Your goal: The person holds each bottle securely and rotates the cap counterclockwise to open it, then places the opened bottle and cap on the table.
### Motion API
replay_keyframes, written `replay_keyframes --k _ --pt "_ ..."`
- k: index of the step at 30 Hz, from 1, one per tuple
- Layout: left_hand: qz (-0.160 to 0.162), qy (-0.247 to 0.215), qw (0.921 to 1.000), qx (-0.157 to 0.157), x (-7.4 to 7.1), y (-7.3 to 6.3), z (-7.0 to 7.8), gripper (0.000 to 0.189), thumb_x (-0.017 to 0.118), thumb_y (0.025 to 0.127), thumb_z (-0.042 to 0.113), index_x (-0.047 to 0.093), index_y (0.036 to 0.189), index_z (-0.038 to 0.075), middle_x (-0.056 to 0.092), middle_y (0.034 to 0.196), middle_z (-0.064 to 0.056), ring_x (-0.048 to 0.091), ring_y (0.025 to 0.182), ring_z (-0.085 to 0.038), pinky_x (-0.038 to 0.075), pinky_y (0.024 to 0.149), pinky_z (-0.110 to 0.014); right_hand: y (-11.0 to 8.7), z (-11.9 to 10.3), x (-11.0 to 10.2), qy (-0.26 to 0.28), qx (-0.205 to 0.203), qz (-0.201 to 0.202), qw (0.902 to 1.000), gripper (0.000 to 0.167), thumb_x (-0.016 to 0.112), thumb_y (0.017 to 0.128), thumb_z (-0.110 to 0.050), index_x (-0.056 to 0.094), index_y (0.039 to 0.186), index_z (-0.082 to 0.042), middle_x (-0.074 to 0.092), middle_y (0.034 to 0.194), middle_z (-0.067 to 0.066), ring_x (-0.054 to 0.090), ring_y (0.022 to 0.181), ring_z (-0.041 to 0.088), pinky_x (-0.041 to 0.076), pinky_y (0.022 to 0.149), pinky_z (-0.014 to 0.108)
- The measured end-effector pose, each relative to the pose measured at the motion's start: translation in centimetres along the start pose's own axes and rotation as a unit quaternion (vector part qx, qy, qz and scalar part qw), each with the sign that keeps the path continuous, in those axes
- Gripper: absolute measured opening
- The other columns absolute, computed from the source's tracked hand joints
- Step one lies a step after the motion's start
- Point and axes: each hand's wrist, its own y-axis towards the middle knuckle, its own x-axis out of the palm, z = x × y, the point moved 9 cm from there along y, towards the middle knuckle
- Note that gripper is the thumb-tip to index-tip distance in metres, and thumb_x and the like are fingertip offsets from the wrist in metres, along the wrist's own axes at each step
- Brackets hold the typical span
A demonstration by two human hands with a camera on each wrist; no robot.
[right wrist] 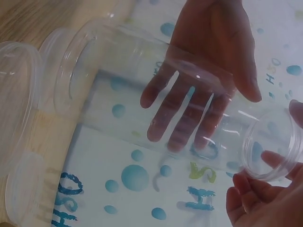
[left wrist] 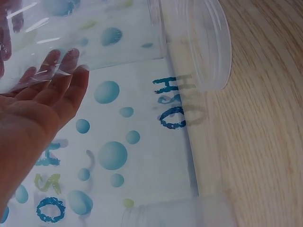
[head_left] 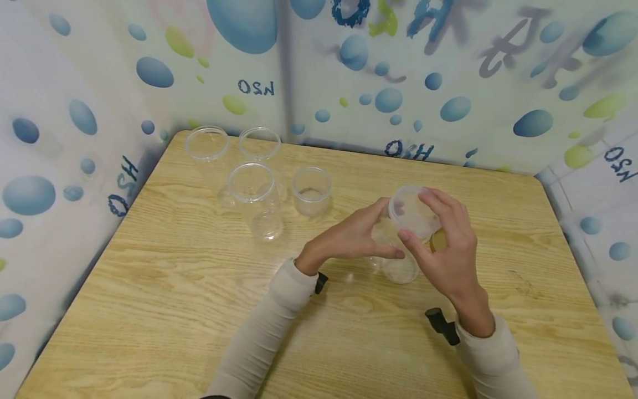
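A tall clear plastic jar (right wrist: 123, 104) stands tilted between both hands. My right hand (head_left: 451, 252) pinches the jar's whitish round top end (head_left: 416, 216) with thumb and fingers on its rim. Through the clear wall, the right wrist view shows my left hand (right wrist: 199, 90) beside the jar, its fingers straight and spread, thumb apart from them. In the head view my left hand (head_left: 354, 233) reaches around the jar's side from the left. The left wrist view shows its fingertips (left wrist: 80, 78) close along the plastic wall.
Several tall clear jars (head_left: 251, 183) stand at the back left of the wooden table (head_left: 174, 310). Next to them is a short clear cup (head_left: 311, 191). A gold-brown round thing (head_left: 438, 241) sits partly behind my right hand. Patterned sheets (head_left: 324, 88) enclose the table.
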Motion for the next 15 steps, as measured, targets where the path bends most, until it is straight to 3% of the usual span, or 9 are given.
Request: replay_keyframes --k 10,15 --pt "-0.009 -0.008 0.9999 0.006 -0.06 -0.16 -0.16 0.085 0.083 0.082 0.028 0.033 0.149 0.019 0.052 0.138 0.005 0.049 0.126 -0.005 0.039 0.108 -0.028 0.04 0.19 0.21 0.046 -0.009 -0.029 0.9985 0.074 0.066 0.089 -0.056 0.060 0.129 0.005 0.056 0.135 0.023 0.047 0.128 0.025 0.037 0.102 0.023" --pt "-0.020 -0.016 0.9996 0.008 0.02 -0.26 -0.06 0.085 0.083 0.082 0.027 0.033 0.149 0.017 0.054 0.137 0.003 0.051 0.124 -0.006 0.040 0.108 -0.030 0.11 0.16 0.22 0.061 -0.015 -0.042 0.9972 0.073 0.066 0.089 -0.056 0.059 0.129 0.006 0.055 0.135 0.024 0.046 0.129 0.020 0.038 0.097 0.022"
